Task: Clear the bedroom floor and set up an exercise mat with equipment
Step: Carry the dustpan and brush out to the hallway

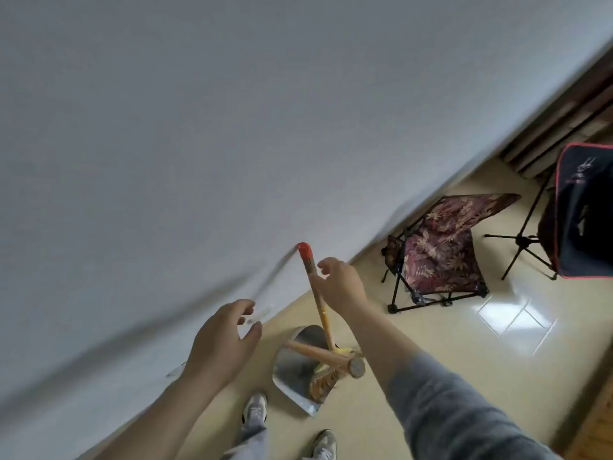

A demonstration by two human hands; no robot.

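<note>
The black red-trimmed chair (pixel 585 210) is cut off at the right edge. The left hand (pixel 220 346) curls loosely, half open, around a blurred pale handle (pixel 262 315) against the white wall (pixel 199 127); contact is unclear. The right hand (pixel 338 282) is spread open, thumb touching the red-capped wooden broom handle (pixel 315 290), whose bristles rest in the metal dustpan (pixel 295 366) on the tiled floor (pixel 464 343).

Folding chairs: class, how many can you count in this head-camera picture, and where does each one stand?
2. The floral folding chair stands on the tile floor near the wall. The black chair with red trim is at the right edge, cut off by the frame, behind a black tripod. Others may lie out of view.
</note>
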